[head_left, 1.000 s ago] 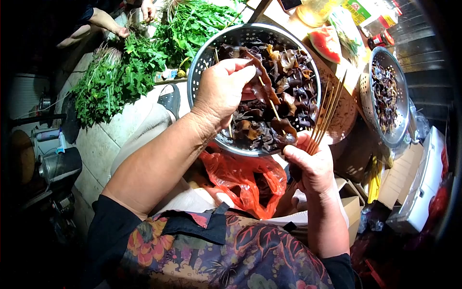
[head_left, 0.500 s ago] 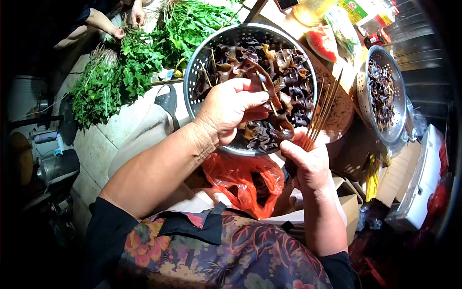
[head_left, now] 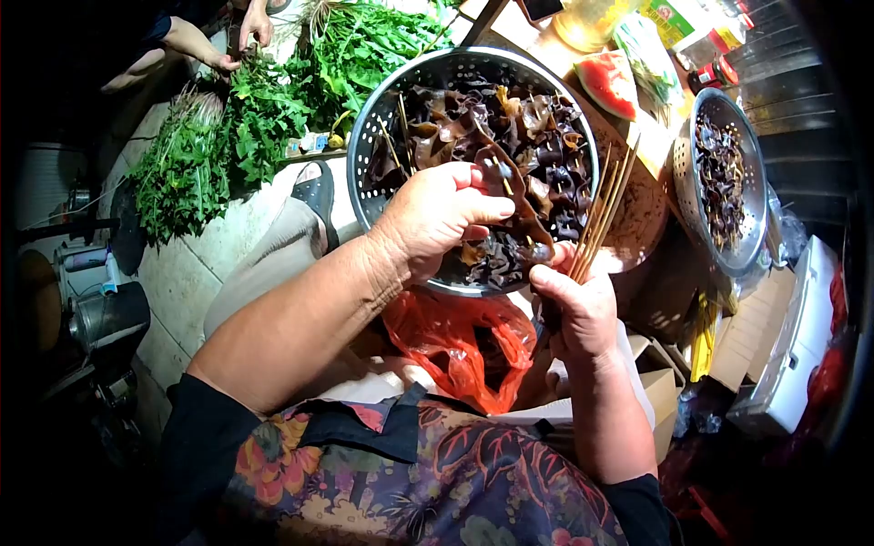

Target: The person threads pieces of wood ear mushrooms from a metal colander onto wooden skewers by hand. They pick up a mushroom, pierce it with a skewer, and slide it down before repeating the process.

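In the head view my left hand (head_left: pixel 437 214) pinches a dark brown wood ear mushroom (head_left: pixel 512 187) with thumb and fingers closed. A light skewer tip shows at that piece, beside my thumb. My right hand (head_left: pixel 583 305) is closed around several bamboo skewers (head_left: pixel 603 223) that fan up and away from me. Its thumb and forefinger also touch the lower end of the wood ear. Both hands are over the near rim of a perforated metal colander (head_left: pixel 362 196), which holds many wood ears, some with sticks through them.
A second colander (head_left: pixel 758 182) of skewered wood ears stands tilted at right. Leafy greens (head_left: pixel 273 127) lie at upper left, with another person's hands (head_left: pixel 255 32) on them. A watermelon slice (head_left: pixel 607 85) rests behind. Below the colander hangs a red plastic bag (head_left: pixel 469 341).
My left hand has shifted slightly right and down along the wood ear, and the wood ear has tilted a little. My right hand has barely moved. The other person's hand has shifted slightly.
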`<state>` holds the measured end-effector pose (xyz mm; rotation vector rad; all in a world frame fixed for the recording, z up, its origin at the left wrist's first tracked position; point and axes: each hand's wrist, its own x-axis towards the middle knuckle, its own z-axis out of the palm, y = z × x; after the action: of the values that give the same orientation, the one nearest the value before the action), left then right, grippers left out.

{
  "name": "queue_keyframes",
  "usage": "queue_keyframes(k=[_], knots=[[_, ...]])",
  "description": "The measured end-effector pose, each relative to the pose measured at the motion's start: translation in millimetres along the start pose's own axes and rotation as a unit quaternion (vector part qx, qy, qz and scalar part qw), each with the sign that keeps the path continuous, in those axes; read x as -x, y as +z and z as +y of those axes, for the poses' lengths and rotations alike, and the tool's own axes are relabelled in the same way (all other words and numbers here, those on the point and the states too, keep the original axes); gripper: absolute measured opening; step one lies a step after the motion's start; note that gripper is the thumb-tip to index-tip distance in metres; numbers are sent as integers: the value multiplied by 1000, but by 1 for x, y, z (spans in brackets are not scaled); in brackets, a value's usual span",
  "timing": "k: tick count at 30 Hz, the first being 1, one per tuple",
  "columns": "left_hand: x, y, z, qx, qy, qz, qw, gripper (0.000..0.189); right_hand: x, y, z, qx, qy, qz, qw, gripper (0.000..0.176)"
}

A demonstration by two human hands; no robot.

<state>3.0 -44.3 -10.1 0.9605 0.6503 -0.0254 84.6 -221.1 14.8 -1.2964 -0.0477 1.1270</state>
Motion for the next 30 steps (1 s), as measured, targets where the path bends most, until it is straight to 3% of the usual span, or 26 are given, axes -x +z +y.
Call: queue_keyframes(k=[2,6,15,19,22,27,29,30], knots=[[-1,0,7,54,-25,12,998,18,0,-1,1,-2,-7,-1,1000,16],[-12,-10,8,213,44,59,974,14,0,-1,4,-6,-13,-13,1000,17],[-21,-38,20,134,94,171,972,16,4,-1,3,21,-23,4,999,19],[-25,-44,32,-69,103,169,978,24,2,-3,-5,7,-39,27,999,18],[-45,-58,16,-341,278,239,866,29,1,-8,-5,5,-39,51,998,18],[-48,-55,16,-412,224,256,845,18,2,-9,-7,-2,-34,48,998,18],[-43,-47,21,-501,111,257,819,23,3,-2,-8,12,-47,65,997,15],[-45,-46,19,-526,101,249,807,30,4,0,-9,27,-59,80,995,13]])
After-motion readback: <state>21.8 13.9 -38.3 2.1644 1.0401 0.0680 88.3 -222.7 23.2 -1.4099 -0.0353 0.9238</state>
